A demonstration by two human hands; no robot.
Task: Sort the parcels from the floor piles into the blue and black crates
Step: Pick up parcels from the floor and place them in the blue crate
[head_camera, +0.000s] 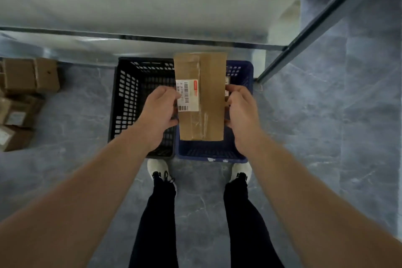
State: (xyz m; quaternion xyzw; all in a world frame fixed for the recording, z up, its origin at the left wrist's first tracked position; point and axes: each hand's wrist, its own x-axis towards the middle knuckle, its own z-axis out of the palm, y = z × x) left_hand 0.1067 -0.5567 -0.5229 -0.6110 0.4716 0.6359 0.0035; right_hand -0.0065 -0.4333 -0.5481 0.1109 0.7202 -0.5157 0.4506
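A long brown cardboard parcel (210,98) with clear tape and a white barcode label hangs above the blue crate (217,152). My left hand (158,113) grips its left edge, thumb near the label. The parcel's right edge is gripped by my right hand (241,111). The black crate (128,98) stands directly left of the blue one, touching it, and looks empty where its inside shows. Most of the blue crate's inside is hidden by the parcel.
Several brown cardboard parcels (28,76) are piled on the grey floor at the far left. A low white ledge with a dark metal rail (130,36) runs behind the crates. Another rail slants at the right. My feet stand just in front of the crates.
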